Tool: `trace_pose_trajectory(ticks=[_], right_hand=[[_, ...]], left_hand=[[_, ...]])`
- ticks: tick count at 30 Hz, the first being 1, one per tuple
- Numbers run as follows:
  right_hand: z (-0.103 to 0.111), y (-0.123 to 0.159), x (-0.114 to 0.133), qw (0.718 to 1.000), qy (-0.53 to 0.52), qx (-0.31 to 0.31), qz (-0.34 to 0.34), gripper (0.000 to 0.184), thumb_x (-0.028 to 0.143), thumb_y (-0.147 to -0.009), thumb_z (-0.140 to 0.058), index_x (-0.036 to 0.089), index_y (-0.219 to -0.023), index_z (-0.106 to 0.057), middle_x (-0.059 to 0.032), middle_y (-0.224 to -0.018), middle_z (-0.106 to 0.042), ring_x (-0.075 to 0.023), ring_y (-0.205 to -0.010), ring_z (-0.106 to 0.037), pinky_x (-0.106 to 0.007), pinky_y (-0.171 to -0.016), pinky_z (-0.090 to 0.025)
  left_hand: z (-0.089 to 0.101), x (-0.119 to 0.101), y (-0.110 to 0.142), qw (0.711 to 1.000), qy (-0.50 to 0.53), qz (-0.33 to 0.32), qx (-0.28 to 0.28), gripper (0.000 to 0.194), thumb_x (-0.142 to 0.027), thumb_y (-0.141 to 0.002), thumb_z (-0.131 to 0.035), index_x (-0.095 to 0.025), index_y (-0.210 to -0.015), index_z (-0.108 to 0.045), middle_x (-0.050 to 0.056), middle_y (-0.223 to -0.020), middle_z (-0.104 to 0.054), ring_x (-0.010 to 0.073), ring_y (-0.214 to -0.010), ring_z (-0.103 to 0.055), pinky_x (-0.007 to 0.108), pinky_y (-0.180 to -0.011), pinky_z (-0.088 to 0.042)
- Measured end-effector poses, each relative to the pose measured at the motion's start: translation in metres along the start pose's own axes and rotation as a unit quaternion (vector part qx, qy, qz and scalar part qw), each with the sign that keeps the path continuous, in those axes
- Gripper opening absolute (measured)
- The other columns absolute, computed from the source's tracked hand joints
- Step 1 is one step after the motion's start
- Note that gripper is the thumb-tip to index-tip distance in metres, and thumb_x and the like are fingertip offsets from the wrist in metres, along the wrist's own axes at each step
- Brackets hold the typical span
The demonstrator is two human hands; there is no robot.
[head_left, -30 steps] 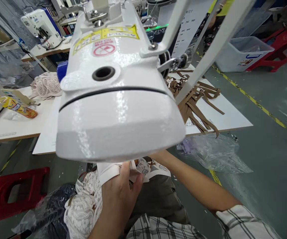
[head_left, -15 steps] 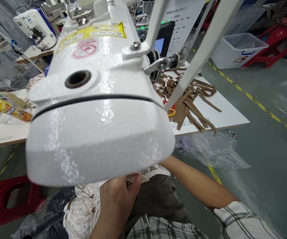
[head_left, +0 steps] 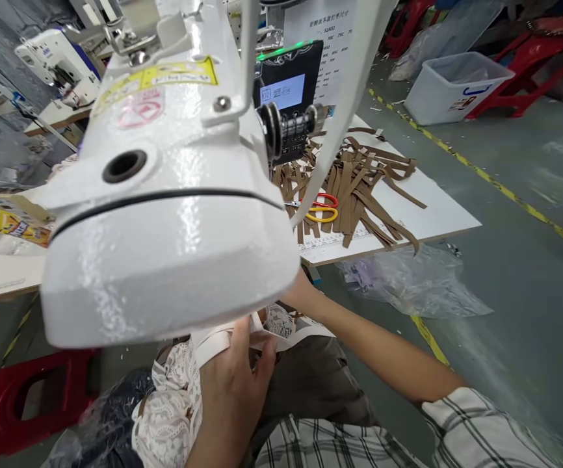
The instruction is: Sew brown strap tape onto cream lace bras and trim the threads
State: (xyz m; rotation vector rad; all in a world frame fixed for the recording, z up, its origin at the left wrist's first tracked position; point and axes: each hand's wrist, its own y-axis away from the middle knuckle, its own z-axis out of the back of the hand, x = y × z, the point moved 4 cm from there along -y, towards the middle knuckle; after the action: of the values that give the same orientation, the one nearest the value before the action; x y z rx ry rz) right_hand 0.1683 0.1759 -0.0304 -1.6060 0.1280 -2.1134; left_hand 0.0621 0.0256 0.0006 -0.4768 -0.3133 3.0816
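Observation:
The head of a white sewing machine fills the middle of the view and hides much of what lies beneath it. Just below its lower edge, my left hand is closed on white lace fabric with a white band; the lace spills over my lap. My right forearm reaches up under the machine head, and its hand is hidden behind the machine.
Brown strips and red-and-yellow scissors lie on the white table behind the machine, beside a black control panel. A red stool stands at lower left, crumpled plastic bags on the floor, a white bin farther right.
The view has swung left and the machine head now sits lower left in the frame. My left hand keeps its hold on the lace, shifting slightly under the machine.

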Motion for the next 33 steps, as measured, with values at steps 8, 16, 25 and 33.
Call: trace_pose_trajectory(ticks=[8,16,25,33], right_hand=[[0.008,0.022,-0.007,0.993,-0.086,-0.012,-0.082,0.027,0.039,-0.094,-0.052,0.024,-0.115,-0.058,-0.0079,-0.114,-0.060,-0.0194,-0.084,-0.060,-0.035,-0.083,-0.052],[0.006,0.040,-0.006,0.973,-0.187,0.024,-0.137,0.031,0.044,-0.093,-0.052,0.022,-0.115,-0.054,-0.0064,-0.100,-0.060,-0.0177,-0.080,-0.057,-0.032,-0.074,-0.051],[0.027,0.080,0.015,0.986,-0.063,0.092,-0.121,0.046,0.061,-0.079,-0.067,0.022,-0.101,-0.056,-0.0047,-0.096,-0.061,-0.0211,-0.087,-0.058,-0.031,-0.076,-0.048],[0.044,0.122,0.014,0.954,-0.161,0.057,-0.248,0.025,0.041,-0.092,-0.056,0.018,-0.094,-0.066,-0.0043,-0.090,-0.068,-0.0171,-0.080,-0.061,-0.027,-0.070,-0.049]], left_hand=[[0.001,0.000,-0.002,1.000,0.020,-0.020,0.001,0.060,-0.035,-0.092,-0.060,-0.022,-0.146,-0.038,0.003,-0.085,-0.076,0.0235,-0.078,-0.071,0.029,-0.063,-0.049],[-0.001,0.009,0.007,0.998,0.032,-0.004,-0.050,0.074,-0.040,-0.090,-0.062,-0.014,-0.151,-0.028,0.016,-0.111,-0.072,0.0320,-0.101,-0.069,0.037,-0.074,-0.055],[-0.022,-0.019,0.042,0.995,0.035,-0.030,-0.088,0.091,-0.044,-0.089,-0.062,-0.006,-0.155,-0.011,0.029,-0.141,-0.050,0.0377,-0.121,-0.058,0.043,-0.083,-0.058],[0.001,-0.053,0.075,0.974,0.164,-0.146,-0.048,0.052,-0.023,-0.092,-0.052,-0.010,-0.142,-0.044,0.014,-0.106,-0.073,0.0222,-0.096,-0.069,0.031,-0.083,-0.057]])
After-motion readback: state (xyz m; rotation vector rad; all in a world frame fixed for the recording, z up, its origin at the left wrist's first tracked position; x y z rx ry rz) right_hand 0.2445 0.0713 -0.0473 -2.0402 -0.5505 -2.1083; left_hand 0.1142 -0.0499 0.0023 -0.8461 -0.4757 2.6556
